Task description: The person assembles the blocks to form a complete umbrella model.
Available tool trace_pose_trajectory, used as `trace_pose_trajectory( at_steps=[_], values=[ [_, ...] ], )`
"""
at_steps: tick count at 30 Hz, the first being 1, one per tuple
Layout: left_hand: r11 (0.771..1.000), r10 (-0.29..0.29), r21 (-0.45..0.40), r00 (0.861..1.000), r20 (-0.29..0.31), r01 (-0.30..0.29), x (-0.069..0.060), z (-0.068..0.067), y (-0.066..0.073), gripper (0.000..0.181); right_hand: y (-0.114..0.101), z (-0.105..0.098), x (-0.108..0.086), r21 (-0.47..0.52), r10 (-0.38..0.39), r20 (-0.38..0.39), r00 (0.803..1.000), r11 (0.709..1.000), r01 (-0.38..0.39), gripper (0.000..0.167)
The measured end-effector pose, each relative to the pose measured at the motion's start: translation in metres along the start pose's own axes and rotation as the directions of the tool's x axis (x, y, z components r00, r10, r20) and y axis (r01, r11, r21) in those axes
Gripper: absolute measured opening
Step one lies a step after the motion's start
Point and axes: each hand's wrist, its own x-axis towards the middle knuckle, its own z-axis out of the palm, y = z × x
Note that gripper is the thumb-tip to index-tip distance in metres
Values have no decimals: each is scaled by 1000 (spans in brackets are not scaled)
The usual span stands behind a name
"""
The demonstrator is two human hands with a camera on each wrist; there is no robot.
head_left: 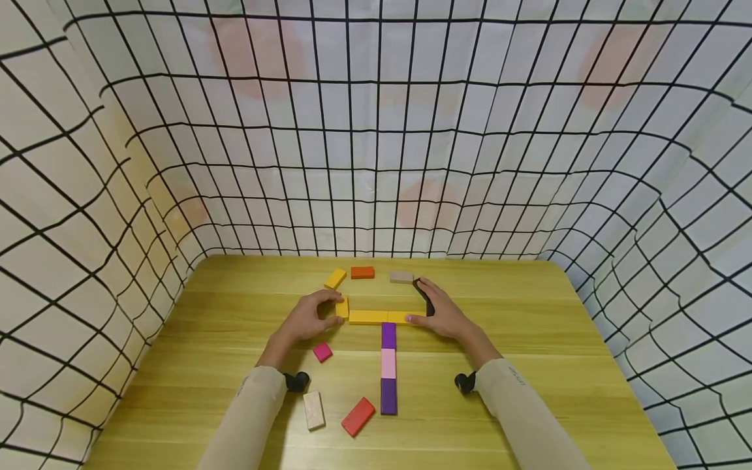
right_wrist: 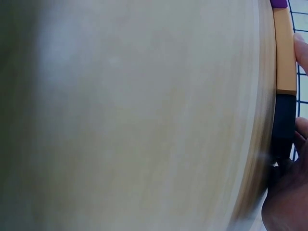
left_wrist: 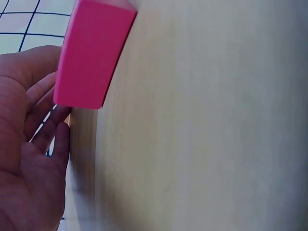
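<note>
In the head view, my left hand (head_left: pixel 308 316) pinches a small yellow block (head_left: pixel 343 309) by its two ends. That block stands at the left end of a row of yellow blocks (head_left: pixel 368 317). At the row's right end my right hand (head_left: pixel 448 314) holds a black block (head_left: pixel 429 304), its thumb over the last yellow block. The right wrist view has the black block (right_wrist: pixel 284 122) touching an orange-yellow block (right_wrist: pixel 285 53). Below the row's middle runs a column of purple blocks (head_left: pixel 388 397) with a pink block (head_left: pixel 388 363) between them.
A magenta block (head_left: pixel 322 352), a beige block (head_left: pixel 314 410) and a red block (head_left: pixel 358 417) lie nearer me. Farther back are a yellow block (head_left: pixel 335 279), an orange block (head_left: pixel 362 272) and a grey-beige block (head_left: pixel 401 277). Black netting (head_left: pixel 376 130) surrounds the wooden table (head_left: pixel 499 418).
</note>
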Motion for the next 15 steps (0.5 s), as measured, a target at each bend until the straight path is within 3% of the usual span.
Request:
trace_pose_trajectory(
  at_steps=[15],
  values=[
    [1000,4,-13,1000,2,-4,0,0,-1,47,1,0,-1,10,-2,-5,1000,1000,2,108]
  ],
)
